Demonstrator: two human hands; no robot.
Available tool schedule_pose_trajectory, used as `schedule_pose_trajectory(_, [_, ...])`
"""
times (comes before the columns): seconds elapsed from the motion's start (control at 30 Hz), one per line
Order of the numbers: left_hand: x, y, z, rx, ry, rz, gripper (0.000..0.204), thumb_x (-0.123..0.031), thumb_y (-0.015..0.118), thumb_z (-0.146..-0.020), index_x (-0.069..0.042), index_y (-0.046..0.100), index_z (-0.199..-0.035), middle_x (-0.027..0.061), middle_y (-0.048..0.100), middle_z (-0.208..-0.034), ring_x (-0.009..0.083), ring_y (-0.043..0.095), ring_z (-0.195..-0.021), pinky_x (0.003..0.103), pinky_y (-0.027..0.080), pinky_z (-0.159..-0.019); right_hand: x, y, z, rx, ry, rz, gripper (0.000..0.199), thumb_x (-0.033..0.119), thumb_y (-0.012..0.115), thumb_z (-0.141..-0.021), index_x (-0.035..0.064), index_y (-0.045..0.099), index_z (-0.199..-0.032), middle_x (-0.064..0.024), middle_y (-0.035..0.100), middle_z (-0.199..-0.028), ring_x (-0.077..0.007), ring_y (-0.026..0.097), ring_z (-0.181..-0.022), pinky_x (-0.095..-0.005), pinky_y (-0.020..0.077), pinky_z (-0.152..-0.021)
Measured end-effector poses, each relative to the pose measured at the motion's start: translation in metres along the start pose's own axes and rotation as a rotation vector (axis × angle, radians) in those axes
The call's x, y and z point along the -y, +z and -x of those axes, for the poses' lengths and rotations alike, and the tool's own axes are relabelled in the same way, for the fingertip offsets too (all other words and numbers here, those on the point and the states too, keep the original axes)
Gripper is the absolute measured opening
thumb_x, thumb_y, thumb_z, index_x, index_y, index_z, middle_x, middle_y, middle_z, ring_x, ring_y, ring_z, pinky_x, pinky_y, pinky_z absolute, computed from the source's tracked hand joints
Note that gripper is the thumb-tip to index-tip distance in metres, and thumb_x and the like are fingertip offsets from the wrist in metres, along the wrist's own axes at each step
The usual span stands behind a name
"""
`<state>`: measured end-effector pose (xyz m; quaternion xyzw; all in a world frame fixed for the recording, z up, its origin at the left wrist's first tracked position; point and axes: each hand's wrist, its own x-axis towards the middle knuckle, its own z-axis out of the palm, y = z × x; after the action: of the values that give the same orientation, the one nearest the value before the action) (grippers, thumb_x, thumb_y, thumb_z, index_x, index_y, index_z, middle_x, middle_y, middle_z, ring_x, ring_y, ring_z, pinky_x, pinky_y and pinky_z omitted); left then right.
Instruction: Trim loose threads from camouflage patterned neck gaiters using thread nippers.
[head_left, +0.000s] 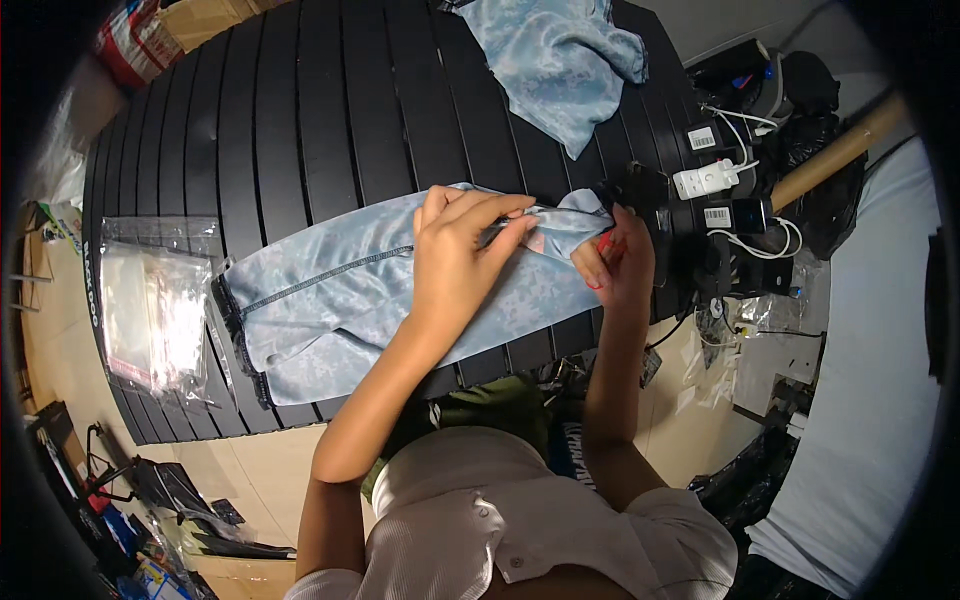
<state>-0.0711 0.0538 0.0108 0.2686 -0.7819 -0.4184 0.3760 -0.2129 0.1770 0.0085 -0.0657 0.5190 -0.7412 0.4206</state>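
Observation:
A pale blue patterned garment (340, 295) with a dark stitched seam and black lace trim lies folded across the black slatted table (300, 120). My left hand (460, 250) lies on top of it, fingers curled over its right end and pinching the fabric. My right hand (612, 262) holds the same end of the garment from the right and has a small red thing between its fingers; what that thing is I cannot tell.
A second pale blue garment (560, 60) lies at the table's far edge. Clear plastic bags (150, 305) lie at the left end. To the right sit black devices, a white adapter (705, 180) with cables, and a cardboard tube (840, 150). Clutter covers the floor below.

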Motion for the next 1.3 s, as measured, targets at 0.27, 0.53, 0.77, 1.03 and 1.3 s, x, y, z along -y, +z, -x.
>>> schedule_pose_trajectory(0.27, [-0.009,-0.003,-0.001,0.013,0.021,0.003,0.012,-0.02,0.073,-0.066,-0.015,0.07,-0.076,-0.006,0.064,-0.078,0.0174,0.049,-0.078,0.03,0.034,-0.075,0.006,0.002,0.007,0.157,-0.02,-0.043,0.023,0.027,0.051,-0.084,0.0149,0.049,-0.064,0.0011,0.027,-0.037,-0.0141,0.023,-0.025,-0.0272,0.0214,-0.031])
schedule_pose_trajectory(0.53, [-0.006,-0.002,0.004,0.16,-0.42,0.497,0.009,-0.016,0.069,-0.075,-0.008,0.068,-0.08,-0.0004,0.064,-0.072,0.0118,0.049,-0.074,0.025,0.038,-0.069,0.002,0.006,0.009,-0.029,0.012,-0.027,0.032,0.026,0.045,-0.088,0.0191,0.04,-0.057,0.0015,0.033,-0.041,-0.0113,0.023,-0.026,-0.0251,0.0209,-0.028])
schedule_pose_trajectory(0.77, [0.004,0.001,0.006,0.289,-0.414,0.604,0.019,-0.016,0.069,-0.075,-0.006,0.066,-0.09,0.0032,0.066,-0.079,0.0113,0.057,-0.081,0.024,0.041,-0.07,0.005,0.002,0.009,0.147,0.001,0.043,0.031,0.029,0.046,-0.088,0.0158,0.039,-0.061,-0.0003,0.029,-0.038,-0.0131,0.025,-0.025,-0.0261,0.0222,-0.029])
schedule_pose_trajectory(1.03, [0.01,-0.01,0.005,0.365,-0.35,0.54,0.017,-0.011,0.07,-0.075,0.0,0.066,-0.086,0.0041,0.064,-0.084,0.0092,0.057,-0.078,0.021,0.043,-0.073,0.005,0.008,0.014,-0.142,-0.053,0.313,0.024,0.034,0.046,-0.089,0.0113,0.048,-0.081,-0.0028,0.036,-0.04,-0.0119,0.027,-0.028,-0.0252,0.0213,-0.032])
schedule_pose_trajectory(1.3, [0.007,-0.01,0.005,0.099,-0.115,0.293,0.013,-0.007,0.068,-0.071,-0.005,0.068,-0.085,0.0064,0.061,-0.076,0.0186,0.058,-0.069,0.026,0.045,-0.06,0.015,0.019,0.031,-0.15,-0.565,0.966,0.027,0.029,0.053,-0.088,0.0035,0.054,-0.095,0.0003,0.048,-0.055,-0.0027,0.039,-0.048,-0.0191,0.027,-0.042])
